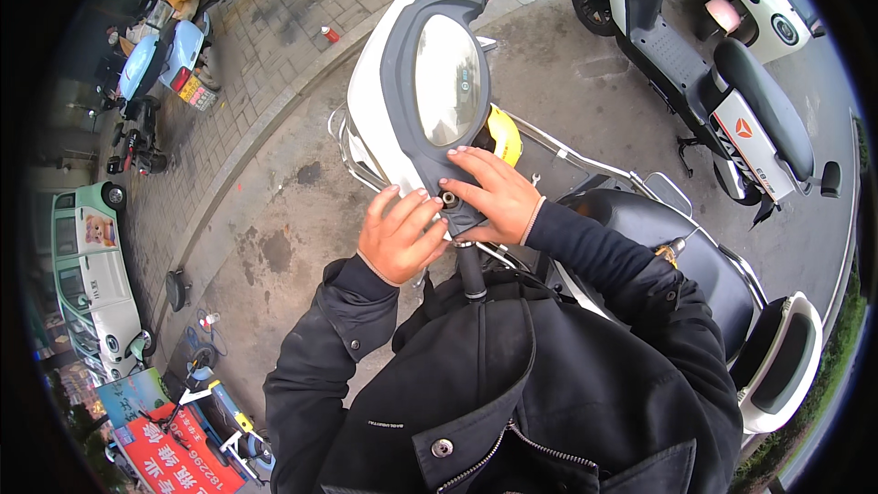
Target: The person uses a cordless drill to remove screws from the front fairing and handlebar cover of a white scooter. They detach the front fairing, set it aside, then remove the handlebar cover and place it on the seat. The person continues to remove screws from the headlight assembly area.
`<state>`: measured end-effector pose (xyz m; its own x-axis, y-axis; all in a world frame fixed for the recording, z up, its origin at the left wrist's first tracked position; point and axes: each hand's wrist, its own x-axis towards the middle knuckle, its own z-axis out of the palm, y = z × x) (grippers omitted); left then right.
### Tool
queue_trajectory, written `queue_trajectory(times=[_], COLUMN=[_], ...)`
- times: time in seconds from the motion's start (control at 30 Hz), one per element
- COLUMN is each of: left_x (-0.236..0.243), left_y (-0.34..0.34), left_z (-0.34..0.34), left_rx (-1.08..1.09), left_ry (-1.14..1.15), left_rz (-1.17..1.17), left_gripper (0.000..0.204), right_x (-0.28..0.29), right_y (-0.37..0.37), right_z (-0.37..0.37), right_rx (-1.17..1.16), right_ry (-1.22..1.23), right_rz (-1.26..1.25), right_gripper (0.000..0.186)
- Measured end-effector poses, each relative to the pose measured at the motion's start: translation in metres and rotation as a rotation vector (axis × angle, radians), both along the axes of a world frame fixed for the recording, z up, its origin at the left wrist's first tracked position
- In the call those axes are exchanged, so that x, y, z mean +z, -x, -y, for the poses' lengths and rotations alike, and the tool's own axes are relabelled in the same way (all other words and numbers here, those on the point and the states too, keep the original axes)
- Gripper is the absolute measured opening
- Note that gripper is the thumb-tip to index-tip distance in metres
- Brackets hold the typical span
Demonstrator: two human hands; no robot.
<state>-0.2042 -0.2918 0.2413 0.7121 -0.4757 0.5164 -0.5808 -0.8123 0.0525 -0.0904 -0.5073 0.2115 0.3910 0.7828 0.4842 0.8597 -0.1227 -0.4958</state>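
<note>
The white and grey handlebar cover of a scooter, with an oval display, stands upright before me. My left hand grips its lower left edge with bent fingers. My right hand holds the lower right part, index and middle fingers over the grey panel beside a metal fitting. A black handlebar grip sticks out below my hands. A yellow object is partly hidden behind the cover.
The scooter's black seat carries what looks like a power tool. Another scooter is parked right; a blue one, a small green-white vehicle and a red signboard stand left. A red canister is near the curb.
</note>
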Motion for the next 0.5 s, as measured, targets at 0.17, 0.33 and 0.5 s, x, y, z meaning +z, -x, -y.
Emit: queue_trajectory(times=[0.17,0.33,0.5], left_x=[0.007,0.012,0.016], left_y=[-0.008,-0.017,-0.023], left_z=[0.007,0.007,0.007], left_rx=[-0.044,-0.14,-0.207], left_ry=[-0.033,-0.095,-0.084], left_rz=[-0.036,0.0,-0.003], left_gripper=[0.03,0.027,0.028], right_x=[0.004,-0.001,-0.002], right_y=[-0.013,-0.021,-0.023], right_z=[-0.005,-0.005,-0.004], right_rx=[0.085,0.137,0.137], right_ry=[0.004,0.005,0.0], right_rz=[0.123,0.205,0.202], right_gripper=[0.082,0.078,0.075])
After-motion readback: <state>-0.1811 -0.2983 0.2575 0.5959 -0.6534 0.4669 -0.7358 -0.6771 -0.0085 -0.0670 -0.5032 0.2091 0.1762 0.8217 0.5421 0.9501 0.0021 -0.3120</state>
